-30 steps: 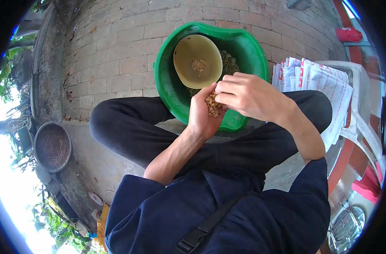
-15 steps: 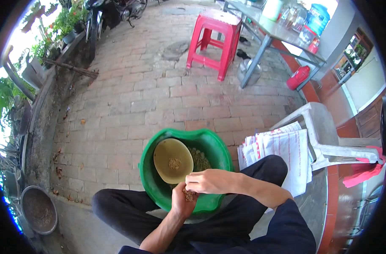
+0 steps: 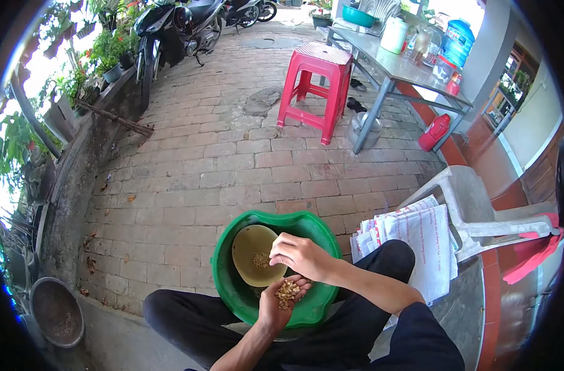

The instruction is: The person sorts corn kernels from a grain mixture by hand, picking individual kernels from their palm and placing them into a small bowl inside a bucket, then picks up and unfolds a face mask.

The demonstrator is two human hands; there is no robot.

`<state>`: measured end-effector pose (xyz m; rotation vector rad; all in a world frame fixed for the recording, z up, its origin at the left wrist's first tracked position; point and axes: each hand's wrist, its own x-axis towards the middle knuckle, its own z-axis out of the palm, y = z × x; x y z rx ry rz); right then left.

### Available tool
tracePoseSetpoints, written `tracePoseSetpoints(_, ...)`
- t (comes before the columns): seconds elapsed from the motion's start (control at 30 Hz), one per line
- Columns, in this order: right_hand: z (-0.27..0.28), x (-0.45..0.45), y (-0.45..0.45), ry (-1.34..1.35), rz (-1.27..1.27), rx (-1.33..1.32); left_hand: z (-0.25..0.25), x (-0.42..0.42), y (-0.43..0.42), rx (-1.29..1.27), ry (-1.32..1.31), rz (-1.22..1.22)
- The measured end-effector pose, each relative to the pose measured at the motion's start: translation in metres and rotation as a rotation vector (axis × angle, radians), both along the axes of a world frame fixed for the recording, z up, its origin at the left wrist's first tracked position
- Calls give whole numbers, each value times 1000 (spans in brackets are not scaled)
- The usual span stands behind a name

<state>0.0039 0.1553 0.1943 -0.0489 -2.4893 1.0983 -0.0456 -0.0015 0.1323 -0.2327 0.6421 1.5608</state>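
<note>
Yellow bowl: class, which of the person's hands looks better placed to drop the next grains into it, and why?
Probably the right hand: its fingertips hover over the yellow bowl. The left hand is palm up, nearer the person, bearing a pile of grains.

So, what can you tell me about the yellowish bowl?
The yellowish bowl is rounded, plain and smooth-looking, probably plastic. It sits open side up inside the green tub, toward the tub's left side, with a small heap of pale kernels on its bottom. The right hand is over its right edge; whether they touch I can't tell. Its underside is hidden.
</note>
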Motion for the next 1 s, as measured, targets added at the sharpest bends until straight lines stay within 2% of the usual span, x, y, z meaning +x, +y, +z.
tracePoseSetpoints(0.23,-17,-9,5,9,-107,-129,0,3,-1,-30,27,-5)
tracePoseSetpoints(1.0,-34,-12,6,8,-144,-23,8,3,0,-80,67,6)
